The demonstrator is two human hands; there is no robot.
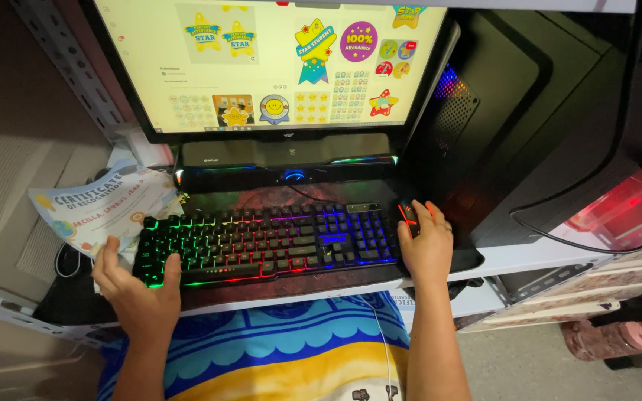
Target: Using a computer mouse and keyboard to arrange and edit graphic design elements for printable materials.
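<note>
- Right hand: lies palm down over a black mouse, fingers curled around its body; only the mouse's front end with red lighting shows beyond the fingertips.
- Mouse: sits on the desk shelf just beside the right end of the keyboard; its long axis runs away from the person, front end pointing toward the computer tower.
- Room around the mouse: narrow. The keyboard bounds it on the left and the tower's side panel on the right, with the shelf's front edge just behind the wrist.
- Left hand: open, fingers spread, resting at the front left corner of the keyboard; the thumb touches the keyboard's edge and the outer fingers reach the lower edge of a printed certificate sheet.
- Keyboard: black with rainbow backlighting, long axis left to right, parallel to the shelf's front edge and close to it.
- Certificate sheet: lies tilted to the left of the keyboard, partly tucked under its corner.
- Monitor: stands behind the keyboard, showing colourful star and badge graphics; a dark speaker bar fills the gap beneath it.
- Cables: black leads loop across the tower's right side.
- Below the shelf edge: a blue and yellow patterned cloth over the person's lap.
</note>
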